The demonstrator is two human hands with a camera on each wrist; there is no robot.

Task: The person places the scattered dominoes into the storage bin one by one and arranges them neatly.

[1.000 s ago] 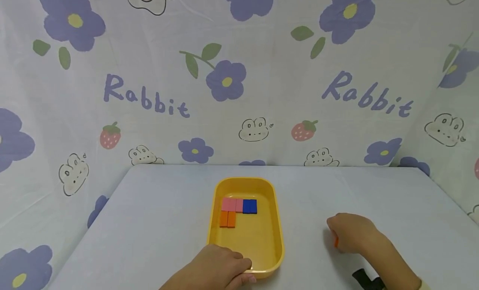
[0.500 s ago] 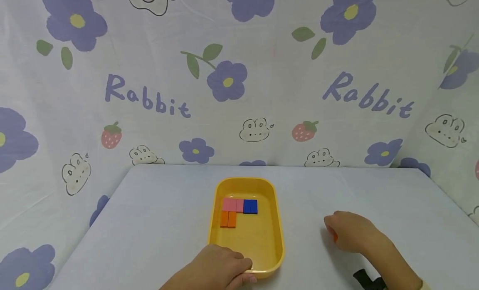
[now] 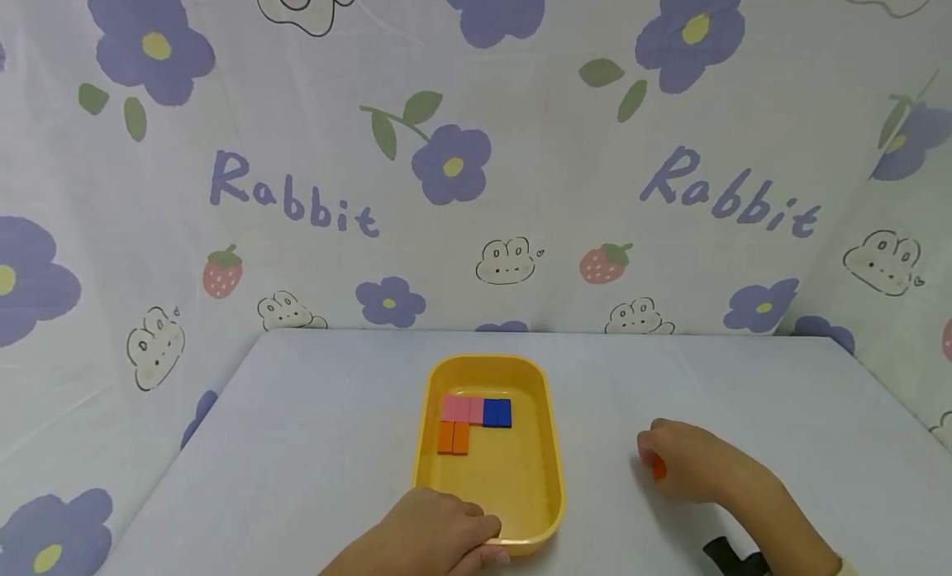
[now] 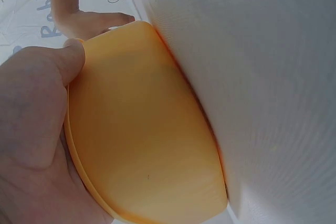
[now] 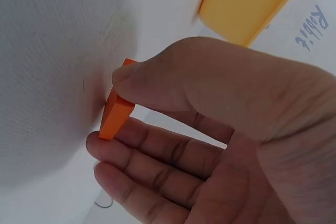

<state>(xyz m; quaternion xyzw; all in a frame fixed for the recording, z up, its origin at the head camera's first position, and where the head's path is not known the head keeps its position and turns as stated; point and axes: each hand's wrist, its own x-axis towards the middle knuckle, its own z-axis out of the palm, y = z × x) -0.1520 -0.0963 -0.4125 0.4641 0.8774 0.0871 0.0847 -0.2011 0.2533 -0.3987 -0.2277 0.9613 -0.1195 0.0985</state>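
Observation:
A yellow plastic tray (image 3: 556, 477) stands mid-table, its near rim gripped by my left hand (image 3: 427, 530). In the left wrist view the thumb (image 4: 73, 59) hooks over that rim, against the tray's outer wall (image 4: 142, 124). Inside, pink blocks (image 3: 455, 408) and blue blocks (image 3: 497, 412) form a row at the upper left, with two orange blocks (image 3: 453, 438) below the pink ones. Right of the tray, my right hand (image 3: 699, 460) pinches another small orange block (image 5: 118, 114) between thumb and fingers, close to the table surface.
Near the right forearm is a black strap-like object (image 3: 732, 555), partly cut off by the frame's bottom edge. A white table (image 3: 297, 427) lies under everything. Behind it hangs a fabric backdrop (image 3: 550, 163) printed with flowers and rabbits.
My right hand has shifted slightly left toward the tray, and the orange block has turned in its fingers. My left hand stays on the tray rim; the blocks inside keep their places.

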